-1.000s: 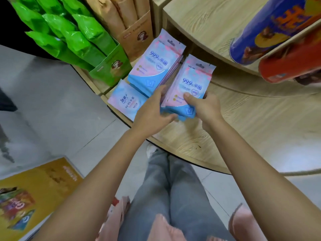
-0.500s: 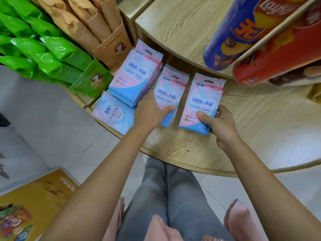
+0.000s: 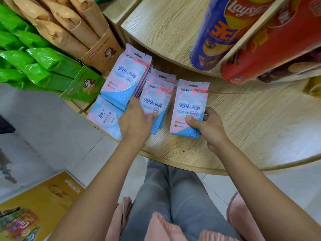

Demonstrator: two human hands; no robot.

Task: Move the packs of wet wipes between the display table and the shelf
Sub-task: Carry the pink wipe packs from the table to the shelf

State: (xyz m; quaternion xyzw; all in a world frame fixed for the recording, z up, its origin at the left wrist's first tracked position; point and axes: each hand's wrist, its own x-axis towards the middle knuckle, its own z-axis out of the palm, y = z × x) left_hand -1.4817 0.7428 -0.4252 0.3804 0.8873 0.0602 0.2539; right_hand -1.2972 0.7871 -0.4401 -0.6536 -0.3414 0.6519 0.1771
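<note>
From left of centre rightwards, pink-and-blue plastic wet-wipe packs (image 3: 124, 79) lie stacked on the round wooden bench (image 3: 251, 129), left hand (image 3: 134, 121) flat on one pile, right hand (image 3: 207, 126) fingers pinching another; shelf transfer seemingly unfinished.

Bare wood of the round display table (image 3: 251, 129) lies open at the centre right of the frame, free for a hand to pass; the left half of that surface is crowded by the stacks of wet wipes (image 3: 156, 101), lying just beside one another; upper left, the brown paper bags (image 3: 73, 30) and green packs (image 3: 40, 66) wall off that side; upper right, the blue crisp tube (image 3: 217, 37) and red crisp tube (image 3: 271, 49) overhang the raised tier (image 3: 165, 25); below, tiled floor (image 3: 52, 136) is open.
</note>
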